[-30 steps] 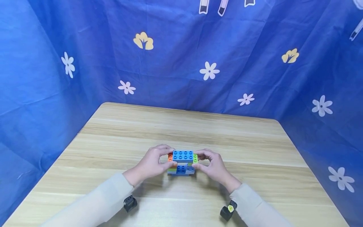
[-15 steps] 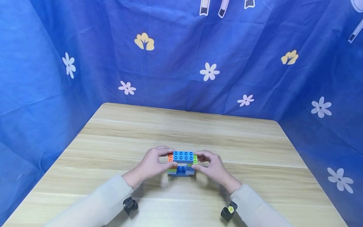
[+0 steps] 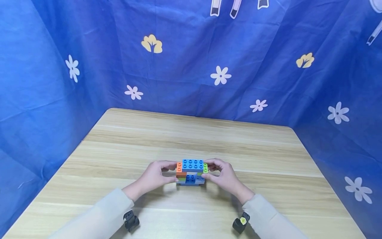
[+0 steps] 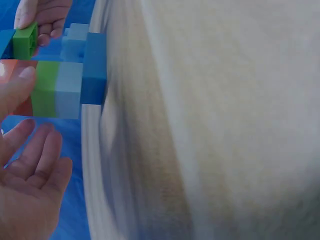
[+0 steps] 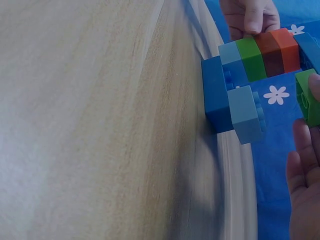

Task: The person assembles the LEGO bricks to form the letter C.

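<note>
A toy building-brick structure stands on the table, its blue base brick (image 5: pixel 216 95) lowest. On its left side rises a stack of light blue (image 5: pixel 233 61), green (image 5: pixel 251 59), reddish-brown (image 5: pixel 269 54) and orange bricks (image 3: pixel 179 167). An eight-stud blue brick (image 3: pixel 192 165) spans the top. My left hand (image 3: pixel 156 174) holds the left stack, thumb in front on the reddish-brown and green bricks, fingers behind. My right hand (image 3: pixel 223 172) pinches a green brick (image 5: pixel 307 100) under the top brick's right end. Below that green brick, apart from it, sits another light blue brick (image 5: pixel 245 114) on the base.
The wooden table (image 3: pixel 191 136) extends around the structure on all sides. Blue patterned cloth (image 3: pixel 185 66) hangs behind and at both sides of it. Each wrist carries a small black camera (image 3: pixel 130 221).
My left hand has slid down and slightly left, from the orange top brick to lower bricks in the stack. The right hand and the bricks look unmoved.
</note>
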Available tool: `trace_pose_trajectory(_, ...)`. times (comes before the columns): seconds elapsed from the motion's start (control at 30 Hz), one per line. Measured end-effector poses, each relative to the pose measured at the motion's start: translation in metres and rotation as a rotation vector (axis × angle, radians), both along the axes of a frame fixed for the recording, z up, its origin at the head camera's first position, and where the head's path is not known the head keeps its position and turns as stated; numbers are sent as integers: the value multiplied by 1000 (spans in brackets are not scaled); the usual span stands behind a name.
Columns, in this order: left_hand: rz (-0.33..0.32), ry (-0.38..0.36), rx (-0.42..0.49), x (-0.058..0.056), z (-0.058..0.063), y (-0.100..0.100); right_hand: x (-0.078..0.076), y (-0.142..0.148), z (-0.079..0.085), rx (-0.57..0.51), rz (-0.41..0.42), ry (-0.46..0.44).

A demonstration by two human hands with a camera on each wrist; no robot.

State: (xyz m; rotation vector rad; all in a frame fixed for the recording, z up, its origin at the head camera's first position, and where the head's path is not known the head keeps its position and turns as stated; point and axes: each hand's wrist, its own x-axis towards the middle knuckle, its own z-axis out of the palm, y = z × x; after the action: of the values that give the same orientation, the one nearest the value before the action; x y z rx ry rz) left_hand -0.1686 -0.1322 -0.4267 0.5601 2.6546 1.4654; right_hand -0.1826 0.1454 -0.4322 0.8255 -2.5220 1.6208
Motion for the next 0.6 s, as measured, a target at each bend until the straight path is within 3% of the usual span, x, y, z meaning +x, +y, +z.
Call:
trace_pose_trajectory(0.2,10,-10,6,0,-5,0,1,0,1,-6,7,-12)
trace_pose_trajectory(0.37,-47,-58,62,2,-5,-1,4,1,5,10,0,-25)
trace_pose_trajectory(0.47,-84,-99,102,2,-4,-3,3,2,4,10,-23,-68)
trace_pose_trajectory(0.6,-82,-147,128,0,-6,-2,-3,0,-2,-7,-69,-158)
